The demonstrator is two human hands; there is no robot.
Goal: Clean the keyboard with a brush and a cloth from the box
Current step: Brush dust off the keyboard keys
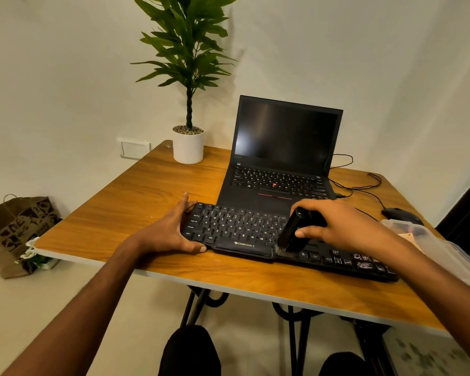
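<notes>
A black, stubby-handled cleaning brush (292, 234) is gripped in the right hand (334, 226), with the fingers curled over the top of the handle and the thumb pressed against its near side. The brush is tilted, and its pale bristle tip is set against the near edge of the black, flat plastic keyboard (244, 232), just right of the space bar. The left end of the keyboard is clasped by the left hand (171, 229): the thumb is laid along the near edge and the fingers are extended along the far left corner.

The keyboard is positioned across the near part of the wooden table (152, 191). An open black laptop (282, 156) with a dark screen is located directly behind the keyboard. A clear plastic box (434, 240) is located just beyond the right end of the keyboard, and a black mouse (399, 214) is located behind that box. A green plant in a white pot (188, 145) is placed well behind the keyboard, to the left.
</notes>
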